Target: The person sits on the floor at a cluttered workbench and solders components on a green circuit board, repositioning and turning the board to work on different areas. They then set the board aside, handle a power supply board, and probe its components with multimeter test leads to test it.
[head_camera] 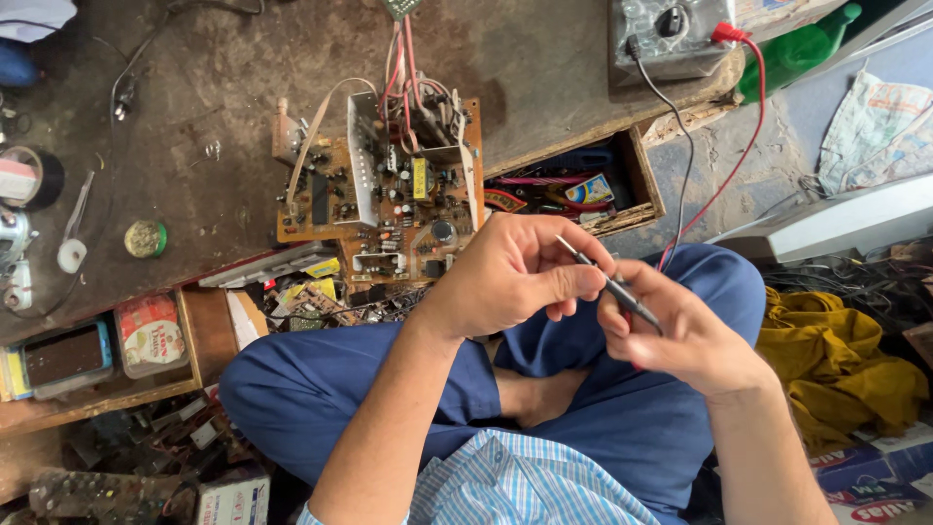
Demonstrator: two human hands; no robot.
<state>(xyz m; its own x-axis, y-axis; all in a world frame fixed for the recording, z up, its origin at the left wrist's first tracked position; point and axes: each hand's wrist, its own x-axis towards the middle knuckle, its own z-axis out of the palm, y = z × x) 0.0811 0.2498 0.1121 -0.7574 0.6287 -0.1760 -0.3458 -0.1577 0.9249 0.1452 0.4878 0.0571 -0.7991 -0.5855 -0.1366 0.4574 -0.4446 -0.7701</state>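
Both of my hands meet over my lap, above crossed legs in blue trousers. My left hand pinches the upper part of a thin dark metal probe. My right hand grips the lower end of the same probe, where a red wire reaches it. A brown circuit board with several components and bundled wires lies on the workbench just beyond my left hand.
A grey metal box with a knob sits at the far right of the bench, next to a green bottle. Open drawers hold small parts. A yellow cloth lies at right, tins and tape at left.
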